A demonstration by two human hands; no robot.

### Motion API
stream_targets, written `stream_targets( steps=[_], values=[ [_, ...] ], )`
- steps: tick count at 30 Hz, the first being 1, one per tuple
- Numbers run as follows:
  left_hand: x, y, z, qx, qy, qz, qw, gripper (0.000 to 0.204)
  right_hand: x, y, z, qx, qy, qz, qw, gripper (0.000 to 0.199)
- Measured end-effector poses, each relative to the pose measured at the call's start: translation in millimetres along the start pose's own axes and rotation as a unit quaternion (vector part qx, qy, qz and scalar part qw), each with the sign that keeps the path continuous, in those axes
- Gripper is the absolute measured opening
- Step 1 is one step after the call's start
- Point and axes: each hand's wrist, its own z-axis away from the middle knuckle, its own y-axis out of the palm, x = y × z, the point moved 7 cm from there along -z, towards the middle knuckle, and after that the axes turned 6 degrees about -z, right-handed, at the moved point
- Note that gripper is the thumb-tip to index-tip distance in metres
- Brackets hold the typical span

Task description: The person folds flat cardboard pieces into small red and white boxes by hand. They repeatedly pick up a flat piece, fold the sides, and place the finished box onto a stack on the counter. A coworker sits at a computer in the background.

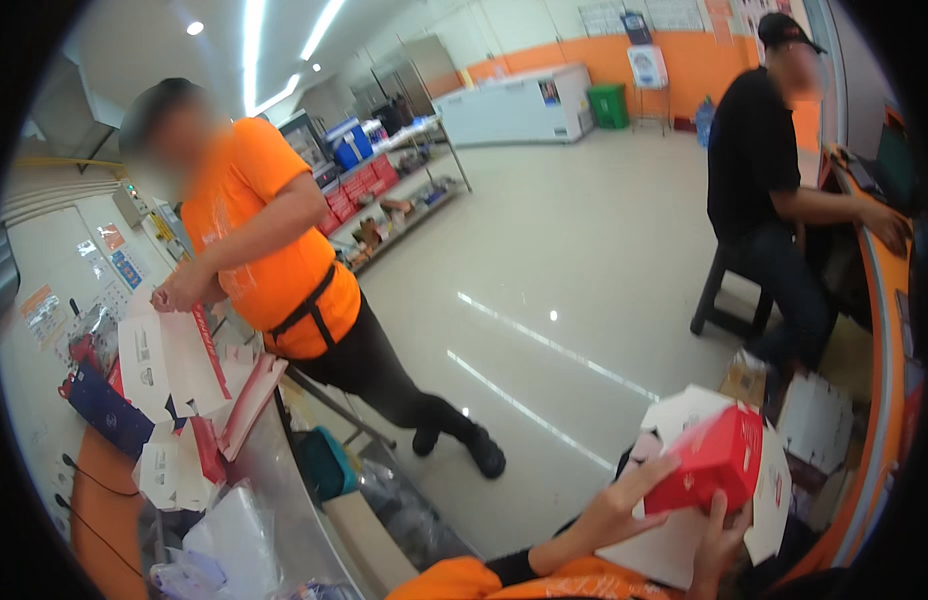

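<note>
White, flat, cut-cornered cardboard sheets [649,558] behind and below. Red, boxy cardboard carton [712,458] just far of both hands, long axis seemingly left–right. Left hand [616,508] pinches its left side; right hand [721,548] fingers its near edge, equally close.

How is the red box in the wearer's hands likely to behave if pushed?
The red box looks like folded card, so it is probably light and could dent if squeezed. Its flat faces suggest it would slide rather than roll.

The left hand [620,503] stretches rightward with fingers [656,474] spread, while the right hand [722,545] points its fingers upward.
</note>
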Motion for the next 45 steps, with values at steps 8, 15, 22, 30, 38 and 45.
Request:
stream_targets(
  steps=[8,15,22,30,38,45],
  values=[
    [1,1,2,0.018,-0.006,0.036,0.999,0.072,14,11,13,0.026,-0.076,-0.039,0.996,0.037],
    [-2,-6,1,0.008,-0.001,0.061,0.998,0.07,6,18,12,0.009,-0.084,-0.054,0.995,0.035],
    [-3,7,1,0.031,-0.035,0.158,0.986,0.071,28,42,24,0.029,-0.024,-0.079,0.996,0.038],
    [94,30,11,-0.067,-0.371,0.407,0.832,0.05,100,84,8,0.26,-0.261,0.345,0.863,0.045],
    [62,39,7,0.032,-0.185,0.478,0.858,0.095,144,20,-7,0.137,-0.398,0.523,0.741,0.036],
    [139,29,46,0.125,-0.401,0.101,0.902,0.055,281,-34,34,-0.097,-0.479,0.566,0.664,0.043]
  ],
)
